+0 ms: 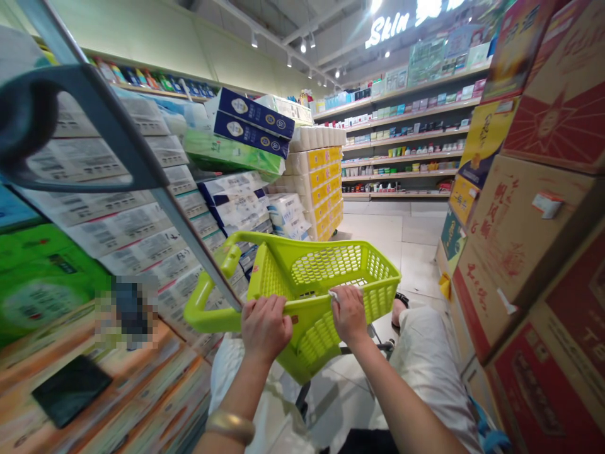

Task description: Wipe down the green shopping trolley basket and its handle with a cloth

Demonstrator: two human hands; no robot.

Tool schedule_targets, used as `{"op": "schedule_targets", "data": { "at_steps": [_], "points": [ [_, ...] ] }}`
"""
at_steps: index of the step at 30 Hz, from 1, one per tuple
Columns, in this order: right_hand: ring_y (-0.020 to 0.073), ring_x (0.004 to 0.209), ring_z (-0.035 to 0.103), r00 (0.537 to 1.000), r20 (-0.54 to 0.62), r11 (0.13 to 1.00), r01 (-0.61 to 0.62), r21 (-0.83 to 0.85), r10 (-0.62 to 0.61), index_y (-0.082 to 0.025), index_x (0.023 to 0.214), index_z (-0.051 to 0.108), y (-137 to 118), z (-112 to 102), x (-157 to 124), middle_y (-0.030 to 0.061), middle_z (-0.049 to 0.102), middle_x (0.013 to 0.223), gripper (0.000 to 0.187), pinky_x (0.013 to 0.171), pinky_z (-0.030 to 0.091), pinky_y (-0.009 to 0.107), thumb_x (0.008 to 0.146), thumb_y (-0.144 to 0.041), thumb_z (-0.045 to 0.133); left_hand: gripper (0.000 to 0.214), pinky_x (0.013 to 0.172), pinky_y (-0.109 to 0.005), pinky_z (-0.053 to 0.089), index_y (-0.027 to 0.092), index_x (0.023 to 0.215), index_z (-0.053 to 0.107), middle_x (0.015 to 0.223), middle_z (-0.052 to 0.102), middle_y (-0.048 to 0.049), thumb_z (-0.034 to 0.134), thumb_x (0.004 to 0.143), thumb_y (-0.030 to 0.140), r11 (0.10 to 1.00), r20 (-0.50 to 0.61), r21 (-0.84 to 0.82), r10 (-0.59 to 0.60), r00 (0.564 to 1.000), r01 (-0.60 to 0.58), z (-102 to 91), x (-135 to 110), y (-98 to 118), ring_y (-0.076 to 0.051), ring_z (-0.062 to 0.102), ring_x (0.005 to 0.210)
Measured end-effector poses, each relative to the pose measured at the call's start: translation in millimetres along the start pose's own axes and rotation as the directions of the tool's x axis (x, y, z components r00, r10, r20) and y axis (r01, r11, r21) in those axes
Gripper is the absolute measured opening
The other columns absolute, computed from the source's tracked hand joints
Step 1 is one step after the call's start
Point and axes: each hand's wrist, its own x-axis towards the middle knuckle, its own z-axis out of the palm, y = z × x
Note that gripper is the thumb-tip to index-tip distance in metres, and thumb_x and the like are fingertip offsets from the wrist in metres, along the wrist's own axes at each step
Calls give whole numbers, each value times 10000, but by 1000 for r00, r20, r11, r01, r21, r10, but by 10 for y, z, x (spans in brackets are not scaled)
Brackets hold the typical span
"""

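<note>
A lime-green plastic shopping cart [326,265] with perforated walls stands in front of me, its basket bare inside as far as it shows. My left hand [265,325] is closed over the near rim, close to the cart's looped handle [204,299]. Further along the same rim, my right hand [348,312] is closed, with a small white scrap [333,295], perhaps tissue, under its fingers. A slanted metal pole [189,233] with a dark grey loop handle [94,120] runs down to the rim beside my left hand; its lower end is hidden.
Stacked tissue packs [250,132] and cartons fill the left side. A dark flat tablet-like object [70,389] lies on orange boxes. Cardboard cartons [520,214] rise on the right. Tiled floor [378,227] leads to stocked shelves [406,132]. White-trousered legs [420,366] flank the cart.
</note>
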Motion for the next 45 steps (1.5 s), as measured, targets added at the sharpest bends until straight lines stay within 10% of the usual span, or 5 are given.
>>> {"op": "schedule_targets", "data": {
  "at_steps": [10, 17, 24, 45],
  "points": [
    [216, 952, 497, 999, 35, 994, 27, 106, -31, -206, 1021, 580, -486, 186, -16, 52, 617, 963, 229, 986, 311, 378, 843, -137, 453, 165, 806, -398, 326, 204, 810, 619, 759, 662, -26, 525, 687, 147, 1000, 5, 1, -4, 1000, 4, 17, 2, 4, -240, 572, 787],
    [228, 933, 495, 999, -16, 999, -35, -10, 35, -192, 972, 588, -110, 45, -28, 69, 613, 913, 199, 971, 313, 390, 867, -153, 423, 124, 819, -395, 326, 206, 779, 604, 750, 657, -29, 532, 689, 160, 1000, 7, 4, -14, 1000, 14, 13, -18, -9, -238, 571, 797],
    [218, 922, 504, 999, 25, 998, 23, 60, -24, -202, 988, 578, -392, 164, -26, 55, 614, 914, 207, 938, 323, 370, 860, -148, 425, 145, 827, -392, 321, 209, 786, 605, 743, 650, -26, 531, 678, 148, 1000, -5, -10, -14, 1000, 14, 49, -8, -12, -234, 562, 784],
    [234, 919, 501, 1000, -17, 998, -23, -53, 23, -186, 960, 588, -111, 57, -55, 72, 616, 892, 201, 937, 311, 387, 878, -174, 405, 136, 838, -391, 333, 215, 768, 602, 753, 650, -35, 532, 673, 147, 997, 24, -58, -47, 999, 48, 42, -23, -46, -234, 559, 797]
  ]
}}
